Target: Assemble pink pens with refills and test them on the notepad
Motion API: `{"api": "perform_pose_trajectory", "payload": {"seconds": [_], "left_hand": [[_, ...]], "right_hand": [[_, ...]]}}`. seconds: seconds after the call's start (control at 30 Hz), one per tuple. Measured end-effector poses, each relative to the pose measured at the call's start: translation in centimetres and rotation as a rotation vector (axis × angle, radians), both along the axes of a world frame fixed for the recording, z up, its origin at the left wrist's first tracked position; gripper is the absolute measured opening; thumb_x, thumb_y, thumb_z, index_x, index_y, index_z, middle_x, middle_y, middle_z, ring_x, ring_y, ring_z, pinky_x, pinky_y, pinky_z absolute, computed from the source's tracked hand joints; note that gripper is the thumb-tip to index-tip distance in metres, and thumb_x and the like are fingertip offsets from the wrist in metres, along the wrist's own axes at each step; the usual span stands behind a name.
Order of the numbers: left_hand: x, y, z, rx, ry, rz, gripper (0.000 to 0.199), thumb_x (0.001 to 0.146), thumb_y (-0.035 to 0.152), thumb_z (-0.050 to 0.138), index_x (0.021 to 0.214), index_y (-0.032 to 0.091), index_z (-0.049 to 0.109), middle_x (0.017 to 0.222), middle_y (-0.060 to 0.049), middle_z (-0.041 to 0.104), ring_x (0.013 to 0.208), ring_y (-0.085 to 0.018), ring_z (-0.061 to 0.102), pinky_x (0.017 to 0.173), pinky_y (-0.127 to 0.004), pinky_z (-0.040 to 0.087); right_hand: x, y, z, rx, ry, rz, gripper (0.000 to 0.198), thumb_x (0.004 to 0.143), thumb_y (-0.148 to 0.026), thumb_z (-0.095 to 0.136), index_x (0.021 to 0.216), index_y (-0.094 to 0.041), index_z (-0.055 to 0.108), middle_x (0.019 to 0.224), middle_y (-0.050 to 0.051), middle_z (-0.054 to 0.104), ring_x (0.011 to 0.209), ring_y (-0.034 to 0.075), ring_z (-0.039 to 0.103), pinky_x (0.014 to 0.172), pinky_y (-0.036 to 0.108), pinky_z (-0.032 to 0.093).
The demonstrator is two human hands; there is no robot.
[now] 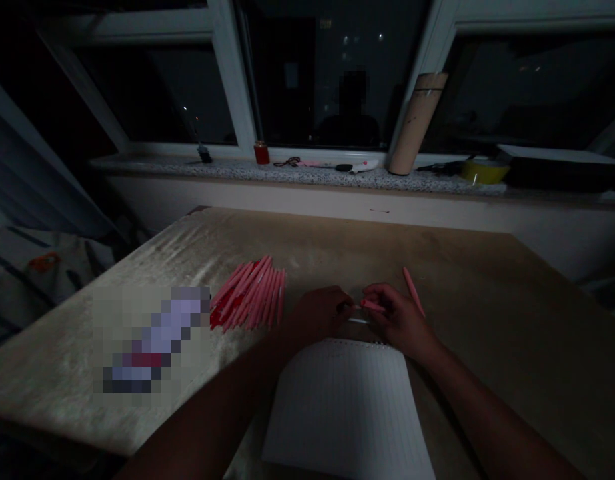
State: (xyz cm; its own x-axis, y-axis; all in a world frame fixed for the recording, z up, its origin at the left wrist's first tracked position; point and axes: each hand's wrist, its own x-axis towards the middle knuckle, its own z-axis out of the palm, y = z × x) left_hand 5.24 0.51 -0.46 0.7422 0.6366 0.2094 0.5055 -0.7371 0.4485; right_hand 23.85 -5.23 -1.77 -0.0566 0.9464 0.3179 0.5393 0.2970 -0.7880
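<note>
My right hand (398,321) pinches a short pink pen part (372,305) above the far edge of a lined notebook (345,407). Close on its left, my left hand (323,308) has its fingers closed on a thin, pale piece too small and dark to name, which points at the pink part. Just below the fingertips lies a slim white stick (358,321). A whole pink pen (413,291) rests on the table beyond my right hand. To the left of my left hand is a pile of pink pens (252,293), with some red among them.
A blurred-out purple and dark object (162,340) lies on the table (337,233) at left. Along the granite windowsill (227,169) stand a small red jar (261,153), a tall beige cylinder (418,123) and a yellow tape roll (484,172). The room is dim.
</note>
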Motion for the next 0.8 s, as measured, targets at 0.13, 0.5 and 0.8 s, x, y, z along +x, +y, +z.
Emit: {"api": "perform_pose_trajectory", "payload": {"seconds": [0.13,0.5,0.8], "left_hand": [[0.0,0.0,0.0,-0.002,-0.008,0.025,0.029,0.087,0.04,0.046,0.096,0.019,0.064,0.086,-0.002,0.062,0.074,-0.012,0.057,0.066,-0.023,0.04],[-0.1,0.5,-0.4,-0.089,-0.077,-0.011,0.031,0.088,0.037,0.045,0.103,0.019,0.064,0.086,-0.003,0.066,0.073,-0.012,0.057,0.066,-0.022,0.04],[0.0,0.2,-0.1,-0.145,-0.134,-0.04,0.028,0.088,0.035,0.044,0.098,0.018,0.064,0.087,-0.003,0.066,0.075,-0.012,0.057,0.066,-0.022,0.041]], "right_hand": [[-0.2,-0.1,0.1,-0.019,0.066,0.018,0.018,0.079,-0.021,0.055,0.097,-0.022,0.051,0.087,0.006,0.067,0.083,0.019,0.066,0.068,0.031,0.053],[-1.1,-0.3,1.5,-0.056,0.146,-0.041,0.015,0.073,-0.022,0.062,0.085,-0.023,0.053,0.077,0.003,0.067,0.067,0.018,0.066,0.07,0.035,0.053],[-0.7,-0.3,0.9,-0.095,0.219,0.029,0.013,0.082,-0.035,0.053,0.082,-0.021,0.052,0.076,0.001,0.062,0.069,0.015,0.061,0.063,0.028,0.049]]}}
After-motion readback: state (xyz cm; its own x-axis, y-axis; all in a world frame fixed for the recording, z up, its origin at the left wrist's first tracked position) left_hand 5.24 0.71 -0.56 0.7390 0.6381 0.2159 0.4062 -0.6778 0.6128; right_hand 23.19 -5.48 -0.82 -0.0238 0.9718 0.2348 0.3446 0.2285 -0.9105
